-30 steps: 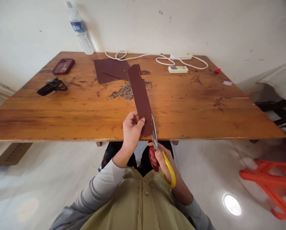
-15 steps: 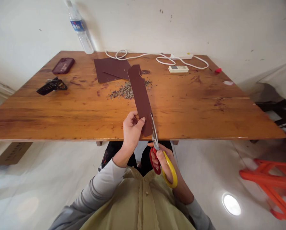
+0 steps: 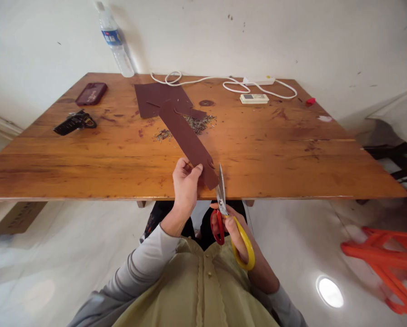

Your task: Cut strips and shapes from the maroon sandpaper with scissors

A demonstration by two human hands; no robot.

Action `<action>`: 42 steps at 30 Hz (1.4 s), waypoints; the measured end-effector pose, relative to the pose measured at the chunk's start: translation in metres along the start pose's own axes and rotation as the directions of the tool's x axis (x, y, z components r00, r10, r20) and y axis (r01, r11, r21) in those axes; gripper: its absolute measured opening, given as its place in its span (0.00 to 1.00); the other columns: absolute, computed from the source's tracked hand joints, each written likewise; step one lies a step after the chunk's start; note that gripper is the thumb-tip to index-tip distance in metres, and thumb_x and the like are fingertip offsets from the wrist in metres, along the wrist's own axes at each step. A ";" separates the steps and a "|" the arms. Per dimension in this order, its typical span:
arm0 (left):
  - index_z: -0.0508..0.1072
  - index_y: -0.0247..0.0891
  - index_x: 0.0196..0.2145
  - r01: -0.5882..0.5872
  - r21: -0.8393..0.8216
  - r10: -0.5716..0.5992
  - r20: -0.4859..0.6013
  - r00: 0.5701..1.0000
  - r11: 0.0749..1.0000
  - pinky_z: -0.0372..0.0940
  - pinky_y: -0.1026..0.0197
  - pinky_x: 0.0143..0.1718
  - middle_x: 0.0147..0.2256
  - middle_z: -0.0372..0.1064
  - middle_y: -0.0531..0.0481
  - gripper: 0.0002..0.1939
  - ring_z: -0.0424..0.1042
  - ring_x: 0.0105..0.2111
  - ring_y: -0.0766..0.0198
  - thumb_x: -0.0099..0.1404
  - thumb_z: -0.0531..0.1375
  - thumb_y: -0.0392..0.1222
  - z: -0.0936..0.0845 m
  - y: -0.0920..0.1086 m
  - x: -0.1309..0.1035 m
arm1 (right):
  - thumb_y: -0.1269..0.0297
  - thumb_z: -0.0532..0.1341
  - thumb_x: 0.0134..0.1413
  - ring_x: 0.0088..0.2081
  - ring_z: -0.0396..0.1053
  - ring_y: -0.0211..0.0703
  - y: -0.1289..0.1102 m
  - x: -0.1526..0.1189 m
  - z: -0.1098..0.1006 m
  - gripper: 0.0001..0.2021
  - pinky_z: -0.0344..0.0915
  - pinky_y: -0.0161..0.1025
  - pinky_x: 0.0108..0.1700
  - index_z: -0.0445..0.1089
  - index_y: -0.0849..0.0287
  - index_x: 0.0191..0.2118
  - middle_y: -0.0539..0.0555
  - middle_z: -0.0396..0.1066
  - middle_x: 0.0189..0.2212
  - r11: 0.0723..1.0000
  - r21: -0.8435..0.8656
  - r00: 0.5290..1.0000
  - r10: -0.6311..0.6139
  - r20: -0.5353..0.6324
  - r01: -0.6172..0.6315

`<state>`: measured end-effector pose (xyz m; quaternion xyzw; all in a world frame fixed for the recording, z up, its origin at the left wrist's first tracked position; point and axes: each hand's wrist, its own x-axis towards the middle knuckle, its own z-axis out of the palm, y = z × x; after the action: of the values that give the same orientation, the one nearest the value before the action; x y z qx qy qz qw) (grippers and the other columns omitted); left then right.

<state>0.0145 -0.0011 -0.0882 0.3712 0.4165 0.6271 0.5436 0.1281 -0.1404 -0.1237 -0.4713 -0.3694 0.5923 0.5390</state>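
My left hand [image 3: 185,181] pinches the near end of a long dark brown strip [image 3: 186,141] that slants up to the left over the wooden table [image 3: 292,150]. My right hand [image 3: 235,231] holds scissors [image 3: 225,213] with one red and one yellow handle loop. Their blades point up at the strip's near right corner. A larger brown sheet [image 3: 157,97] lies flat further back. A pile of small greyish scraps [image 3: 198,123] sits beside it.
A plastic water bottle [image 3: 115,41] leans at the wall. On the table lie a maroon phone [image 3: 91,93], a black object [image 3: 73,123], a white cable [image 3: 203,81], a small white remote [image 3: 254,98] and a red bit [image 3: 310,100]. An orange stool [image 3: 390,263] stands at the right.
The strip has swung so its far end points left instead of straight away. The scissors have drawn back slightly to the strip's near corner.
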 end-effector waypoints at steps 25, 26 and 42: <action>0.72 0.43 0.36 -0.098 -0.006 0.098 -0.044 0.994 0.995 0.70 0.64 0.34 0.34 0.74 0.52 0.10 0.73 0.34 0.64 0.57 0.68 0.40 0.000 -0.001 -0.005 | 0.23 0.62 0.55 0.24 0.73 0.44 -0.010 0.004 0.011 0.38 0.73 0.39 0.24 0.74 0.56 0.50 0.51 0.75 0.28 1.000 -0.003 0.995 0.005 -0.104 -0.006; 0.72 0.43 0.36 -0.095 0.010 0.095 -0.034 0.995 0.995 0.70 0.63 0.34 0.34 0.74 0.52 0.10 0.74 0.34 0.63 0.57 0.68 0.40 0.000 -0.001 -0.005 | 0.23 0.62 0.55 0.24 0.73 0.44 -0.010 0.004 0.012 0.38 0.73 0.40 0.24 0.73 0.56 0.50 0.51 0.75 0.28 1.000 0.003 0.995 0.014 -0.103 -0.014; 0.73 0.41 0.35 -0.011 0.068 0.007 0.050 0.999 0.998 0.70 0.62 0.31 0.32 0.75 0.52 0.09 0.73 0.30 0.63 0.57 0.68 0.40 -0.001 0.005 -0.005 | 0.29 0.62 0.62 0.22 0.61 0.40 -0.004 0.004 0.016 0.31 0.61 0.37 0.22 0.73 0.55 0.48 0.46 0.64 0.23 0.999 -0.031 0.990 -0.010 -0.138 0.006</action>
<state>0.0124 -0.0069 -0.0844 0.4068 0.4222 0.6055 0.5381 0.1139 -0.1346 -0.1165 -0.5179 -0.3423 0.5504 0.5583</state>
